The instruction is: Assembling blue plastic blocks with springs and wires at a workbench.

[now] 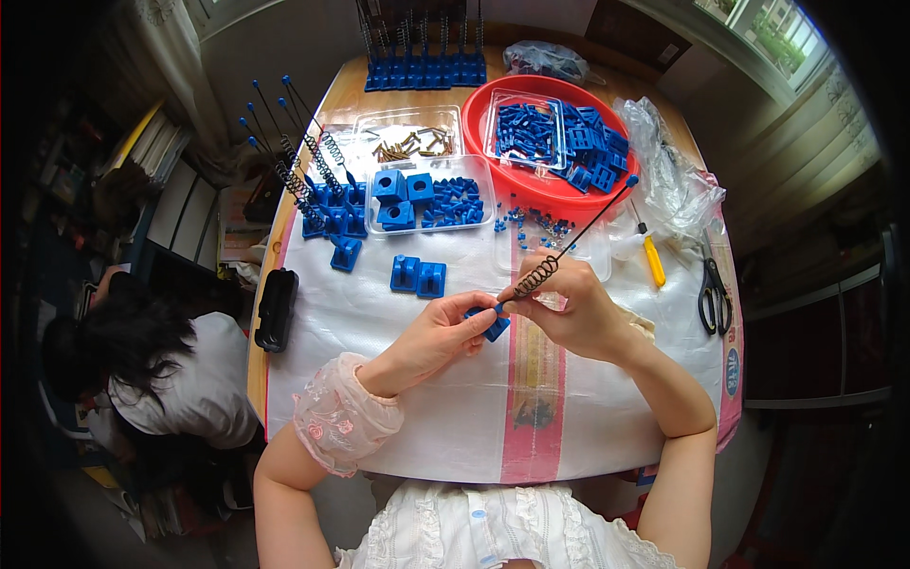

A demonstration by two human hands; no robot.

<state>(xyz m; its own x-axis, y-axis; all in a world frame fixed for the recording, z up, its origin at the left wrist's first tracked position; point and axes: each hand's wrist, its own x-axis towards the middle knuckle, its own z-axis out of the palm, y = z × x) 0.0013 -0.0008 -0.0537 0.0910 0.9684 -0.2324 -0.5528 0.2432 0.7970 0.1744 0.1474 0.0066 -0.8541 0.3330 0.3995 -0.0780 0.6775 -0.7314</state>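
Over the middle of the table, my left hand point(428, 339) pinches a small blue plastic base point(497, 328), which its fingers partly cover. My right hand point(580, 305) is closed on a thin black rod with a coiled spring point(537, 276) near its lower end and a blue tip at the top. The rod slants up to the right, and its lower end meets the blue base between my fingertips. Exactly how the two join is hidden. Beyond my left hand lie two blue bases point(418, 276) side by side, with another blue base point(345, 253) farther left.
A clear box point(483, 220) holds blue blocks and small parts. Behind it are a tray of screws point(415, 144) and a red basin point(607, 199) of blue pieces. Spring rods point(322, 171) stand at left. A yellow screwdriver point(654, 263) and scissors point(713, 299) lie right. Someone point(204, 370) sits left.
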